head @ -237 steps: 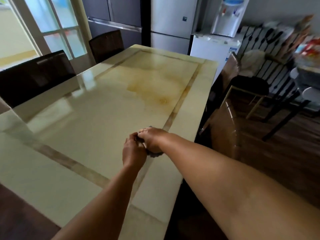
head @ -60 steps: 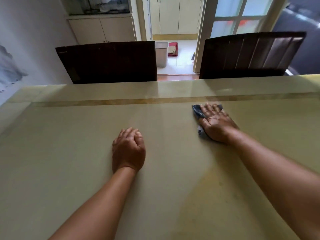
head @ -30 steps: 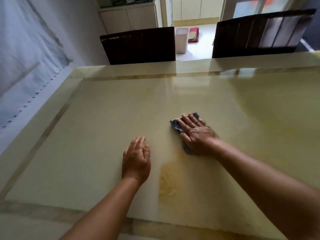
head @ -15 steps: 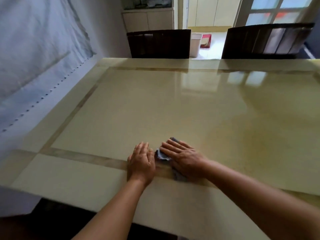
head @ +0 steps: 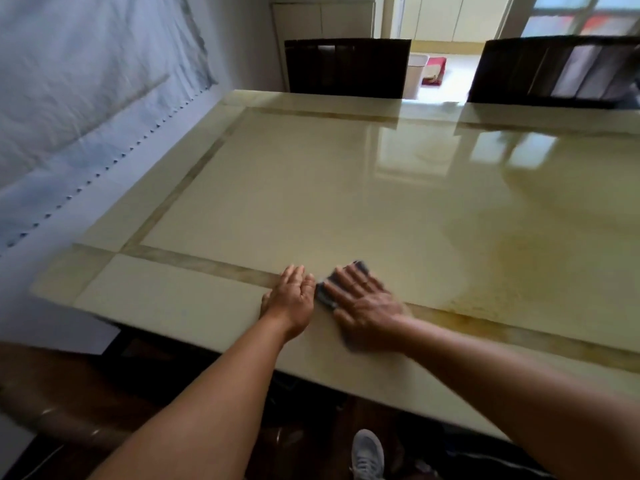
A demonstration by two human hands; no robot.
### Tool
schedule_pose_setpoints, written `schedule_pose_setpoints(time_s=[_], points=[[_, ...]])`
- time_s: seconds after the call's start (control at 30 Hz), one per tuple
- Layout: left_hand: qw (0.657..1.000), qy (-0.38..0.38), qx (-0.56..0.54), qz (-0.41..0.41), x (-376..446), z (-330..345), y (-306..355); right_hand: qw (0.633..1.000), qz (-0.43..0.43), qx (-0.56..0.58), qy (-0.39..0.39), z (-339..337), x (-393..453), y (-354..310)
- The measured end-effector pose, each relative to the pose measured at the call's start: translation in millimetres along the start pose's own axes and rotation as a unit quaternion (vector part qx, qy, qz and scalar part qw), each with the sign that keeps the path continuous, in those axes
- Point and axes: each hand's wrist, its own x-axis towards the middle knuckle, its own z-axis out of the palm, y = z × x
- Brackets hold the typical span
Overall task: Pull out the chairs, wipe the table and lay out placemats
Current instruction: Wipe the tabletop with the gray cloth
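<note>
A glossy cream table (head: 311, 188) with a brown inlay band fills the view. My right hand (head: 363, 299) lies flat with fingers spread on a dark blue cloth (head: 325, 296), pressing it onto the table near the front edge; most of the cloth is hidden under the palm. My left hand (head: 292, 296) rests flat on the table just left of the cloth, holding nothing. Two dark wooden chairs stand at the far side, one (head: 346, 65) at the middle and one (head: 554, 71) at the right. No placemats are in view.
A pale wall (head: 86, 98) runs close along the table's left end. A yellowish stain (head: 519, 265) marks the tabletop on the right. A brown chair back (head: 52, 393) sits at the lower left. My grey shoe (head: 367, 455) is on the dark floor below the table edge.
My right hand has drawn the cloth back across the table toward the front edge, beside my left hand. My view has pulled back and turned left.
</note>
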Motion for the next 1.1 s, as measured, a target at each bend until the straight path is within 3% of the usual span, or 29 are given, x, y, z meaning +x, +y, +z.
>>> schedule_pose_setpoints(time_s=[0.1,0.2,0.33,0.47,0.6,0.9,1.1], points=[[0.999,-0.019,0.008,0.026,-8,3,12,0.997,-0.075,-0.011,-0.027,11,-20,-17],[0.997,-0.048,0.007,0.062,-13,7,23,0.995,-0.086,-0.021,-0.042,7,-34,3],[0.992,-0.080,0.019,0.094,-15,16,32,0.998,0.057,0.003,-0.005,-3,-56,57],[0.989,-0.097,0.051,0.100,-18,25,47,0.978,0.204,0.030,0.032,-13,-85,119],[0.990,-0.093,0.071,0.081,-24,42,74,0.966,0.249,0.044,0.057,-13,-92,144],[0.994,-0.007,0.075,0.078,-41,117,112,0.980,0.191,0.041,0.042,-13,-97,150],[0.995,0.036,0.085,0.032,-39,123,115,0.999,-0.040,-0.014,-0.012,5,-144,125]])
